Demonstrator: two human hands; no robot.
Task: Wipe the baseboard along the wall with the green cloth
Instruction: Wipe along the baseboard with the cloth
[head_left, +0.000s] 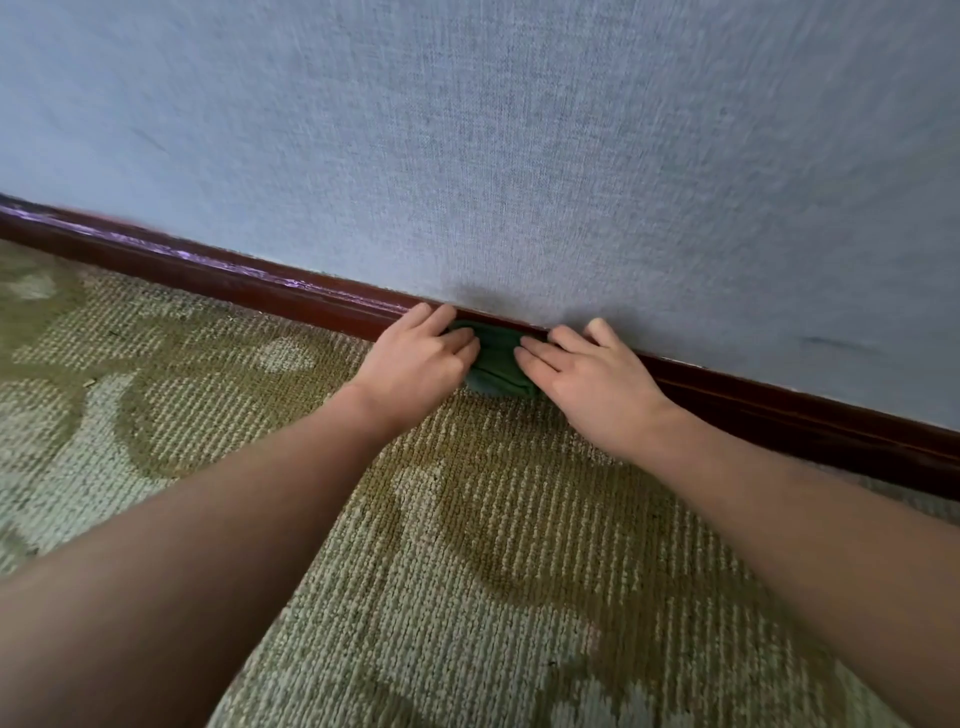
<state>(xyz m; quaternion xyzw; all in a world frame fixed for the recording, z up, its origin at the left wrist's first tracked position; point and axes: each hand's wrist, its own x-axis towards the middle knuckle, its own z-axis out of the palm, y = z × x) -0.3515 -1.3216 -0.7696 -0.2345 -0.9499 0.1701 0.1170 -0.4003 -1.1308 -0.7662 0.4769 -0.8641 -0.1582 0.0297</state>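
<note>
Two bare hands meet at the centre of the frame, pressing a folded green cloth (496, 364) against a dark red-brown baseboard (234, 280) at the foot of a blue-grey textured wall (519, 156). The left hand (410, 364) lies over the cloth's left end and the right hand (592, 384) over its right end. Both are flat, with fingers (540, 353) nearly straight and fingertips almost meeting across the fabric. The right thumb (597, 327) points up and touches the wall just above the baseboard's top edge. The left thumb is hidden, so it may or may not be tucked under the cloth.

The cloth's upper edge sits at the baseboard's top lip. Its lower fold bulges onto the carpet (467, 545), where board and floor meet.

The baseboard runs as a slanted band from the left edge of the frame, down past the hands, to the lower right edge. Long stretches of it lie uncovered on both sides of the cloth, and its top edge shows a pale purplish sheen toward the upper left. Open olive-and-cream patterned carpet fills the lower half of the frame on either side of the two forearms. A short dark scuff (826, 340) marks the wall to the right of the hands.
</note>
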